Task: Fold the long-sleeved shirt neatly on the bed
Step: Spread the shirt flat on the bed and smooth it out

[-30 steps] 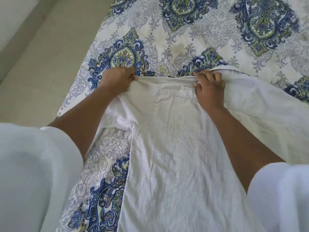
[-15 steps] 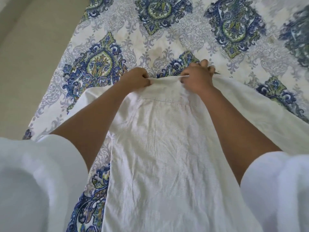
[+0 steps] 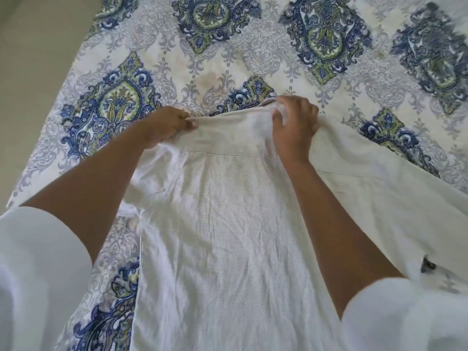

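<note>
The bed [image 3: 278, 54] wears a white cover patterned with blue, green and grey medallions; the light is soft. Plain beige floor [image 3: 35, 62] lies left.

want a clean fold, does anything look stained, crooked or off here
A faint brownish blotch marks the bedspread just beyond the shirt, past the edge that the left hand and right hand grip. The shirt's body is creased, not flat. Nothing looks torn.

No writing, label, brand, number or sign can be read. The shirt [image 3: 228, 236] shows plain white cloth, and the bedspread [image 3: 253, 46] bears only ornamental print.
</note>
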Tool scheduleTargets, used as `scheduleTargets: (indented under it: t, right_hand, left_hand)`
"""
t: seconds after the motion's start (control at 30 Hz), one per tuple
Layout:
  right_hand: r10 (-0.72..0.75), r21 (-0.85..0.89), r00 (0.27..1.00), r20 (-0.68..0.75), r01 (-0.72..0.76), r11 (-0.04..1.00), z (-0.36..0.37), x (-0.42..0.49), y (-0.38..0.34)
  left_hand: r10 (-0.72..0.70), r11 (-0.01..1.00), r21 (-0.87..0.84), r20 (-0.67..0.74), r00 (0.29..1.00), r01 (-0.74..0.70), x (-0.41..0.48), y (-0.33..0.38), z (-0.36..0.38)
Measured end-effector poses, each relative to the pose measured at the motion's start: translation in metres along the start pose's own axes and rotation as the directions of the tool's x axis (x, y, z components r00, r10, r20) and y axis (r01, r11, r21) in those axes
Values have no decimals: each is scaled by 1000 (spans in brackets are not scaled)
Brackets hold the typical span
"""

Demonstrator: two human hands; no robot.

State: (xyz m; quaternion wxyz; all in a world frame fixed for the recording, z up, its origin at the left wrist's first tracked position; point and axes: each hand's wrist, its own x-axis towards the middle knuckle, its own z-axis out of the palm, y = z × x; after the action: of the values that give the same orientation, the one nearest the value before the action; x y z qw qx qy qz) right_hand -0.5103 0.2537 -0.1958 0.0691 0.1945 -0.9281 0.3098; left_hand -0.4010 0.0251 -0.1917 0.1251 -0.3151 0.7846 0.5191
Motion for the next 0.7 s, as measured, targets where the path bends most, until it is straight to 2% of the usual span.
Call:
scheduleTargets:
  t: [0.03,0.1,0.17,0.23,0.27,0.3,0.33,0.37,0.43,0.47,0.57,0.63,0.7]
  right_hand:
    - [-21,-27,1000,15,22,999,-5,-7,11]
    - [-86,-132,980,177,110,985,-12,-19,37]
    - [-81,-240,943,322,164,957,-17,-24,61]
    - [-32,-294,946,323,133,946,-24,-26,70]
    - [-39,-298,956,292,129,946,-26,-28,68]
    - [-75,-285,959,273,155,946,-27,-31,61]
    - [-129,-255,951,281,204,945,-27,-37,52]
    - [-181,-227,933,310,257,939,-25,-44,47]
    - [-208,-198,889,408,308,930,-23,-54,49]
    - [-177,-202,879,443,291,935,-25,-54,59]
    - [-65,-317,906,419,213,924,-37,-46,106]
    - [-2,-395,923,385,167,903,-46,-38,130]
    - [144,-478,929,341,39,878,-56,-25,144]
  left_hand:
    - [11,1000,23,-45,999,-10,2,0,3]
    - [32,995,98,-157,987,-16,5,2,11]
    - [78,947,321,-288,955,19,3,8,21]
    - [209,834,544,-462,862,89,-7,17,42]
    - [295,803,590,-519,802,87,-15,23,57]
    - [370,790,613,-510,776,26,-26,29,77]
    - [434,765,640,-425,794,-76,-38,33,100]
    - [473,707,686,-279,835,-172,-48,36,124]
    - [461,589,759,-34,887,-277,-53,29,155]
    - [437,559,781,9,899,-279,-46,21,156]
    - [397,538,820,-44,917,-194,-19,-5,131]
    - [420,496,844,-25,907,-207,-13,-15,119]
    - [415,489,851,-35,909,-190,-15,-12,116]
